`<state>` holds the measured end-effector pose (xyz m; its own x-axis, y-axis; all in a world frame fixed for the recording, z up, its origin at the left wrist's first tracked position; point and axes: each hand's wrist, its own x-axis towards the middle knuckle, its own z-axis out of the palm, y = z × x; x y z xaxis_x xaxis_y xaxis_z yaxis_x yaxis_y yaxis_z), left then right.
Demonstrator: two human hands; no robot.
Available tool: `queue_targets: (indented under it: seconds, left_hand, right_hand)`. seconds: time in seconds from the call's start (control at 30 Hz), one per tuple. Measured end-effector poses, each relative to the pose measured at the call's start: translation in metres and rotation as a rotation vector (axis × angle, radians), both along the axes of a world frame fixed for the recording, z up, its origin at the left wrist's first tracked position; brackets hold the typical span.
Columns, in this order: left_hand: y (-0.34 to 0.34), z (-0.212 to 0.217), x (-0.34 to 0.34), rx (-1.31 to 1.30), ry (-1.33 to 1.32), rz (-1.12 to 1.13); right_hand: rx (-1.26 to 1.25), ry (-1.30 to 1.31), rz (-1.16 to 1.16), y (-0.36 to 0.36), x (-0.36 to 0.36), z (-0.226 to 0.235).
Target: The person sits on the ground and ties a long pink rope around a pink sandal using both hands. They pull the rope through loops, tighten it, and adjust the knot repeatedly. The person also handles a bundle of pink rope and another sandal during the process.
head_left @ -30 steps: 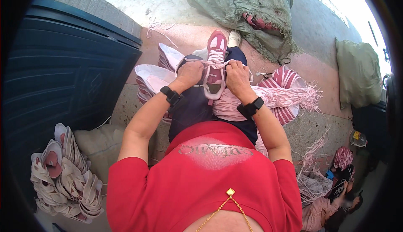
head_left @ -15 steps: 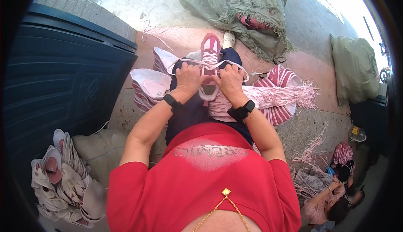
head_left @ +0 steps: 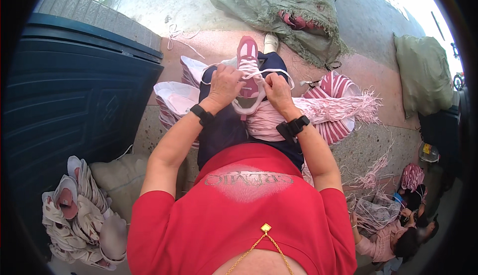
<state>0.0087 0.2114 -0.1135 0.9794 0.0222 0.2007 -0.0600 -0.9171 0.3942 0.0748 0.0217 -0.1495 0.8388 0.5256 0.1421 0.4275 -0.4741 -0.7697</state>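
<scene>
On my lap rests a pink and white sneaker upper (head_left: 249,91), toe pointing away from me. A white shoelace (head_left: 252,73) runs through its upper eyelets, and the loose ends loop out to both sides. My left hand (head_left: 226,83) is closed at the left eyelet edge, with the lace pinched in its fingers. At the right edge my right hand (head_left: 279,91) is closed, thumb and forefinger pinching the lace there. The fingertips partly cover the lace. A bundle of pale pink laces (head_left: 323,109) lies across my right thigh, beside the upper.
Stacked shoe uppers (head_left: 175,95) stand left of my legs; striped pink ones (head_left: 332,93) lie right. More uppers (head_left: 82,215) are piled at lower left by a dark blue door (head_left: 74,85). A large woven sack (head_left: 279,6) lies ahead. Another person (head_left: 388,237) sits at lower right.
My hands have moved apart from their thumbs-together position over the upper. The right hand has shifted right and slightly down. More of the upper's tongue now shows between them.
</scene>
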Motion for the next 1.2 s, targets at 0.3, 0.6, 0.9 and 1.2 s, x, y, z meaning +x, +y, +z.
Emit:
queue_targets:
  seconds: [0.3,0.6,0.9,1.2]
  left_hand:
    - [-0.002,-0.015,0.035,0.146,-0.046,-0.156]
    - [0.010,0.010,0.064,-0.918,0.421,0.133]
    - [-0.019,0.017,0.086,-0.492,0.614,-0.213]
    - [0.054,-0.022,0.048,-0.097,0.347,-0.061]
  right_hand:
    - [-0.162,-0.230,0.203,0.004,0.002,0.007]
    - [-0.267,-0.622,0.334,0.018,0.005,0.030]
    - [0.842,-0.137,-0.056,-0.040,0.040,0.223]
    - [0.984,0.576,-0.149,-0.041,0.054,0.178]
